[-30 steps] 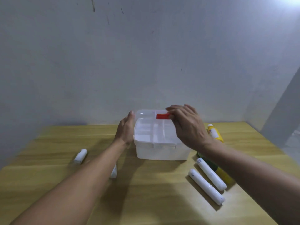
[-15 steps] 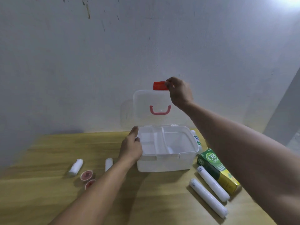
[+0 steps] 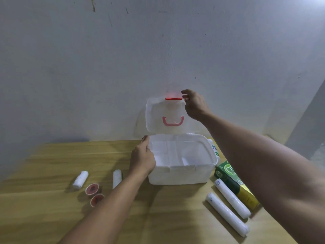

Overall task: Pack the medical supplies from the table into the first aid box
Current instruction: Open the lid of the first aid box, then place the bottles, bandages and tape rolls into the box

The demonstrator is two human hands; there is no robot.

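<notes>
Two hands are at the first aid box (image 3: 179, 175): the right hand (image 3: 194, 105) is pinched on the red latch (image 3: 173, 98) of the lid (image 3: 158, 117), the left hand (image 3: 142, 158) is pressed flat against the box's left wall. The lid, flat a second ago, is now swung upright near the wall; packing is judged ready to begin. Gauze rolls (image 3: 232, 198), a green carton (image 3: 228, 175) and tape rolls (image 3: 92, 188) lie unpacked on the worktop (image 3: 44, 208). A bottle (image 3: 213, 147) behind the box is partly hidden.

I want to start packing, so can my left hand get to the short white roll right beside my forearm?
Probably yes. The left hand rests on the box, the roll lies uncovered on the table, and nothing stands between them.
</notes>
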